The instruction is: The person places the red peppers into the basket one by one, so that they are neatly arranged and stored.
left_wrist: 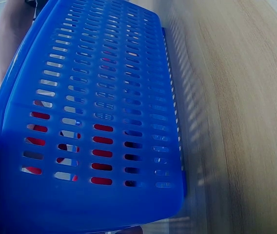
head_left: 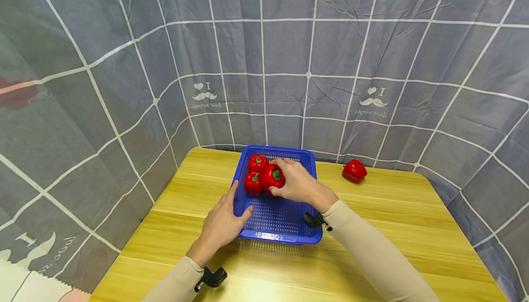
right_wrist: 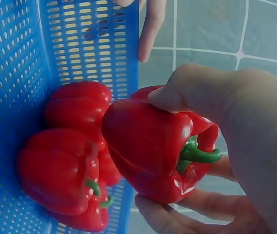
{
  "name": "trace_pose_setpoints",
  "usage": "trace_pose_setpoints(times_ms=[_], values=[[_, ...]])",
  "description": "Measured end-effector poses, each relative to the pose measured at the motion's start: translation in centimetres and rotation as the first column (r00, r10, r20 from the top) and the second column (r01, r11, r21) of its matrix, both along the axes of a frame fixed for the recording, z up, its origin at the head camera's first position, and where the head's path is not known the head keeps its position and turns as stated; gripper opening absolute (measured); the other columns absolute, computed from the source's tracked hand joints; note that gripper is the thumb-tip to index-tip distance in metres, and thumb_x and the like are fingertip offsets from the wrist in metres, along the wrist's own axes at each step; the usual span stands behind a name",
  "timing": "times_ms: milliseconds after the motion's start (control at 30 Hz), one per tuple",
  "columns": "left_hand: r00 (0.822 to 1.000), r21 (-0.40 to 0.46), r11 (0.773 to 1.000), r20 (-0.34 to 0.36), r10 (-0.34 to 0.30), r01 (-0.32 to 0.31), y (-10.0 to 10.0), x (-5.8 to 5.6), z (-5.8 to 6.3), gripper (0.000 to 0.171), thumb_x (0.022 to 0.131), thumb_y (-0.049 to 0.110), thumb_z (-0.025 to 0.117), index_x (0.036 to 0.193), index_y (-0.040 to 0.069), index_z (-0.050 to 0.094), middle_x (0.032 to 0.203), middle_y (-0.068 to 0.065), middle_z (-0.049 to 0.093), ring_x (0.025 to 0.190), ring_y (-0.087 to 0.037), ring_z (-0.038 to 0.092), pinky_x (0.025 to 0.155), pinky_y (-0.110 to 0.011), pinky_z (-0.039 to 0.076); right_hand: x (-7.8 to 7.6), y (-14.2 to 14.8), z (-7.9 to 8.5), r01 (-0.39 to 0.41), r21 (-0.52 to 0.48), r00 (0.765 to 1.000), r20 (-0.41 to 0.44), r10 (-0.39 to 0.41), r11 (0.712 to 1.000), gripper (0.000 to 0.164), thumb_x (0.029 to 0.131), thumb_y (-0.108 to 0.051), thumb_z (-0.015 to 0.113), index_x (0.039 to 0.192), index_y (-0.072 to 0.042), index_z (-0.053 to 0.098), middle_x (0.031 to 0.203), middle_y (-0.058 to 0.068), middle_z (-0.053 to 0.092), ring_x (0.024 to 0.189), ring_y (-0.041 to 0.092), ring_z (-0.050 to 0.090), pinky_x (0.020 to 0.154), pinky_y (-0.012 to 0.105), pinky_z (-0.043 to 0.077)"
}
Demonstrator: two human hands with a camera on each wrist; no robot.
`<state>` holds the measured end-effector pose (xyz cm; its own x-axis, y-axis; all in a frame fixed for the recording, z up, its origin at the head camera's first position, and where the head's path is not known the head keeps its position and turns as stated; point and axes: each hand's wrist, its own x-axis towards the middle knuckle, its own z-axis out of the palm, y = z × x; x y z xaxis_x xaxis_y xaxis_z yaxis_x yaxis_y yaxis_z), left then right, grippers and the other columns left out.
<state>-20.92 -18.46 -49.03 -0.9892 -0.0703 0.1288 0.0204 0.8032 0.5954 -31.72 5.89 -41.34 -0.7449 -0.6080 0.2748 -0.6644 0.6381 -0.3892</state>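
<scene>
My right hand (head_left: 295, 183) holds a red bell pepper (right_wrist: 146, 141) with a green stem, its thumb on one side and fingers on the other. It is over the blue plastic basket (head_left: 274, 237), above other red bell peppers (right_wrist: 58, 168) inside. In the head view, two of these peppers (head_left: 253, 184) show to the left of the held one. My left hand (head_left: 223, 221) rests at the basket's left rim with fingers extended and the thumb spread over the inside. The left wrist view shows mostly the slotted basket wall (left_wrist: 89, 107), with red showing through.
Another red pepper (head_left: 354, 171) lies on the yellow wooden table (head_left: 380, 219), right of the basket near the back edge. A grey curtain (head_left: 285, 49) with white grid lines hangs behind the table and along its sides.
</scene>
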Motion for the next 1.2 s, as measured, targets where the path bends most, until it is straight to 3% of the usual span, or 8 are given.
trace_pose_setpoints(times_ms=[233,633,867,1200], values=[[1.0,-0.004,1.0,-0.002,0.0,0.0,0.0,-0.1,0.0,0.098,0.108,0.047,0.076,0.186,0.015,0.028,0.168,-0.03,0.062,0.141,-0.057,0.073,0.112,-0.073,0.064,0.1,-0.7,-0.4,-0.014,0.033,1.0,-0.015,0.014,0.999,0.071,0.094,-0.029,0.091,0.156,-0.005,0.065,0.147,0.025,0.075,0.123,0.038,0.081,0.108,0.053,0.07],[1.0,-0.001,1.0,-0.003,0.0,0.0,0.0,-0.1,-0.1,0.098,0.108,0.047,0.076,0.186,0.013,0.028,0.167,-0.03,0.063,0.14,-0.056,0.073,0.11,-0.073,0.065,0.3,-1.8,-1.1,-0.027,0.108,1.0,0.017,0.026,0.994,0.075,0.097,-0.035,0.092,0.16,-0.009,0.064,0.153,0.022,0.074,0.133,0.037,0.08,0.112,0.056,0.069],[1.0,0.012,1.0,0.003,-0.001,0.001,0.0,0.0,-0.3,0.098,0.109,0.047,0.075,0.187,0.015,0.026,0.17,-0.029,0.061,0.144,-0.056,0.072,0.112,-0.073,0.064,0.5,-2.5,-1.6,-0.067,0.101,0.997,0.036,0.064,0.993,0.073,0.096,-0.031,0.093,0.156,-0.004,0.062,0.147,0.02,0.077,0.126,0.031,0.082,0.109,0.049,0.071],[1.0,0.06,0.998,-0.012,0.009,-0.008,-0.2,0.1,-0.5,0.09,0.109,0.035,0.068,0.185,0.009,0.026,0.179,-0.028,0.053,0.145,-0.058,0.07,0.117,-0.075,0.06,0.7,-3.5,-2.2,-0.102,0.153,0.993,0.077,0.091,0.983,0.072,0.096,-0.03,0.096,0.157,-0.006,0.063,0.15,0.021,0.073,0.129,0.034,0.078,0.112,0.054,0.069]])
